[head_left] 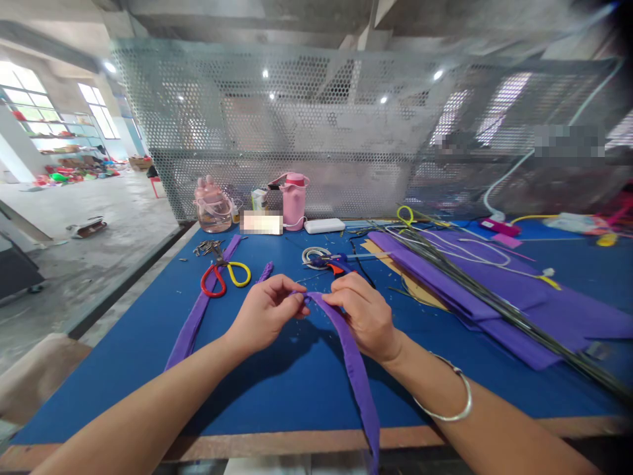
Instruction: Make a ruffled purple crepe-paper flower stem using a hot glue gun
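Note:
A long purple fabric strip stretches between my two hands above the blue table and hangs down over its front edge. My left hand pinches its narrow, gathered end between thumb and fingers. Just to the right, my right hand is closed on the flat part of the strip. A short twisted purple piece shows behind my left hand. Beyond my right hand lies a blue glue gun with an orange trigger. Scissors with one red and one yellow handle rest on another purple strip at the left.
Purple fabric sheets are stacked at the right with a bundle of dark green wires across them. A pink flask, a clear bottle and a white power bank stand along the perforated metal screen.

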Available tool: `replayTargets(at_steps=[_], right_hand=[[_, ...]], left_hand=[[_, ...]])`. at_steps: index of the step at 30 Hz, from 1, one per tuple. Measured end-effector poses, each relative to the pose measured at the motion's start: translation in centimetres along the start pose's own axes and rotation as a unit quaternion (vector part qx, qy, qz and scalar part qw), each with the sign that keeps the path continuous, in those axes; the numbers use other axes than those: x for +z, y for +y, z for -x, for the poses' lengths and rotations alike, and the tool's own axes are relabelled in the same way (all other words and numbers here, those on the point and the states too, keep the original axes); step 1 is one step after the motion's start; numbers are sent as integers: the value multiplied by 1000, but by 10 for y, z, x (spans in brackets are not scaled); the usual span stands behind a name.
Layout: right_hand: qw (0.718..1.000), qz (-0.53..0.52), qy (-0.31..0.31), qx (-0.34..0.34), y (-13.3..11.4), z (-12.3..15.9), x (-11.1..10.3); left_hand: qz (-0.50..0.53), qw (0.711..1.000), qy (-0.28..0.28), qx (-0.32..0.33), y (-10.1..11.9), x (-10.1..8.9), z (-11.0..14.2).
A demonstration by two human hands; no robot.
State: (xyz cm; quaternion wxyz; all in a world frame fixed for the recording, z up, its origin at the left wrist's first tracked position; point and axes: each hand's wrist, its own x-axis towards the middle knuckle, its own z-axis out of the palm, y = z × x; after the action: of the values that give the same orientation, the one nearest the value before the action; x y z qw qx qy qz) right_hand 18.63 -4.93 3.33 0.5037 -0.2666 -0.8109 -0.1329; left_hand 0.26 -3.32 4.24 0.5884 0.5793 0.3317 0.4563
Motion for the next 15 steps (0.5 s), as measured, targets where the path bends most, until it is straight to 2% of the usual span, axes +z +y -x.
replayTargets(at_steps=[3, 5, 9, 12, 15], right_hand=[[1000, 7, -12, -20, 3, -1, -2], [997, 21, -32, -65, 5, -3, -4], [985, 58, -54, -155, 8, -8, -9], [981, 74, -65, -168, 7, -9, -10], [984, 69, -65, -150, 7, -8, -9]], left_hand=[[-49, 999, -9, 20, 1, -1, 2], [-72, 997, -18, 14, 3, -4, 2], [-24, 996, -38, -82, 5, -11, -2], [-10, 988, -86, -128, 4, -13, -6], [-12, 988, -98, -117, 4, -12, -7]])
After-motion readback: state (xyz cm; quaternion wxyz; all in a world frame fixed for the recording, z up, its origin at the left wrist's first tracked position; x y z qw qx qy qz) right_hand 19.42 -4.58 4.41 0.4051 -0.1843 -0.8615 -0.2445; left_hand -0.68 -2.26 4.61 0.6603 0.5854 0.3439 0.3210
